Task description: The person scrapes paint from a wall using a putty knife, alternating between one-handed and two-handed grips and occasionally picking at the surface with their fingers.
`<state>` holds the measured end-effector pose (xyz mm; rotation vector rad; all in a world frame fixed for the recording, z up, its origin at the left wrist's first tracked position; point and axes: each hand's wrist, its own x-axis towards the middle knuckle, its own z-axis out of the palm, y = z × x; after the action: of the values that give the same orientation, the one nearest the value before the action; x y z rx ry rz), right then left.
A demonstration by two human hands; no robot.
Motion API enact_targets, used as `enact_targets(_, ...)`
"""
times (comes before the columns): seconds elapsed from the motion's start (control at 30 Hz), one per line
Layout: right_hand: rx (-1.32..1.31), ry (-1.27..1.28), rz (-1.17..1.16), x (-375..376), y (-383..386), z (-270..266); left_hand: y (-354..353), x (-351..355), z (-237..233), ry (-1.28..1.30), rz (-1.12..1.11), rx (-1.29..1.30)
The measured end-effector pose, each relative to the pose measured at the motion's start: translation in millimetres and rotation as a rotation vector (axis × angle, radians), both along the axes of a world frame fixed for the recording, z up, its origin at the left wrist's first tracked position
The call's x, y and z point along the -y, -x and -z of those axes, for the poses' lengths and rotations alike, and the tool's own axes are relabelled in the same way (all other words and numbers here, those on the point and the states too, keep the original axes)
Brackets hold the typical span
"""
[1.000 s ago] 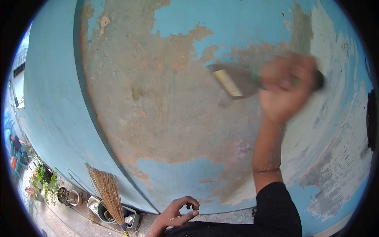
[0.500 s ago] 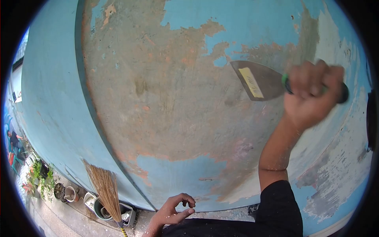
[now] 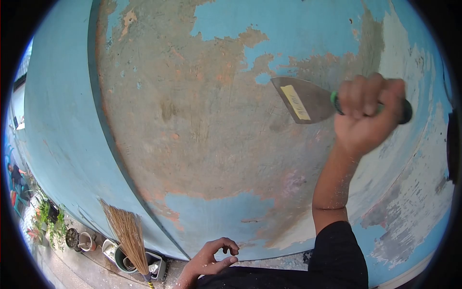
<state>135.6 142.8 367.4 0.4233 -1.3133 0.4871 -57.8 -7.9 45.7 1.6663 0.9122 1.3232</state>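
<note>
My right hand [image 3: 369,108] is wrapped round the dark green handle of a wide metal scraper [image 3: 313,101], raised at the right in front of the wall. A yellow label with writing is stuck on its blade, which points left, near a ragged edge of blue paint. The wall [image 3: 207,144] shows bare grey-brown plaster with patches of blue paint above and below. My left hand [image 3: 214,257] is low at the bottom centre, its fingers curled and apart from the thumb, with nothing in it.
A straw broom [image 3: 126,233] leans at the lower left over a green bucket [image 3: 120,260]. Pots [image 3: 87,242] and leafy plants [image 3: 50,216] stand further left. A person [image 3: 17,176] sits at the far left edge. A raised blue pillar edge runs down the wall's left side.
My right hand and the scraper have moved slightly left along the wall. The view has shifted a little. My left hand has stayed about where it was.
</note>
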Motion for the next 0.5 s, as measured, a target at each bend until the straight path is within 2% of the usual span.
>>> enact_targets(0.07,-0.018,-0.137,-0.164,4.4,-28.6,-5.9,0.7,-3.5,-1.3,0.007,-0.003,0.017)
enact_targets(0.1,-0.075,-0.139,-0.174,1.5,-34.4,-7.0,0.8,-5.4,-0.8,0.008,-0.004,-0.005)
enact_targets(0.2,-0.017,-0.002,-0.028,-9.5,9.9,0.2,-4.3,-3.5,-2.9,0.027,0.018,-0.041)
enact_targets(0.27,0.001,0.022,0.015,0.3,2.1,1.2,-4.5,-3.9,-9.2,-0.014,0.053,-0.015)
enact_targets(0.37,0.054,-0.140,-0.308,-1.8,-22.0,-2.3,-2.3,-10.5,-3.2,-0.009,0.047,-0.029)
enact_targets(0.4,-0.104,0.203,-0.045,-11.5,13.1,0.5,-4.1,-9.2,-2.1,0.012,0.046,-0.047)
enact_targets(0.47,0.141,0.213,-0.313,-10.9,36.4,9.3,-8.4,-4.1,-7.3,0.021,0.063,-0.043)
enact_targets(0.5,0.130,0.205,-0.316,-11.7,25.1,9.6,-6.9,-2.5,-8.8,0.006,0.073,-0.060)
